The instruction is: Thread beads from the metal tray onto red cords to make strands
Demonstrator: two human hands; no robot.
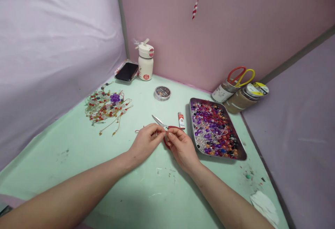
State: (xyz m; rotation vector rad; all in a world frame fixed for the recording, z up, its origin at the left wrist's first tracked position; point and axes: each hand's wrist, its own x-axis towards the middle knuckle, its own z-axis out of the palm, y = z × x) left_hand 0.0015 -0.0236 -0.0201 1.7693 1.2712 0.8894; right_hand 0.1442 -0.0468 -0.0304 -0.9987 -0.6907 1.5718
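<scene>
My left hand (149,137) and my right hand (181,147) meet over the middle of the table, both with thumb and fingers pinched together. A thin red cord (136,131) pokes out in a small loop past the left hand, which appears to grip it. Whatever sits between the right fingertips is too small to make out. Beneath the hands lie scissors (158,120) with red handles, their blades pointing away to the left and the handles partly covered. A red and white lighter (181,120) rests just beyond the right hand.
Right of the hands stands a metal tray (191,127) of mixed beads. At left is a pile of beaded strings (104,106). Farther back are a round clear case (162,93), a white bottle (146,63), a phone (127,72) and two jars (222,91), one holding scissors.
</scene>
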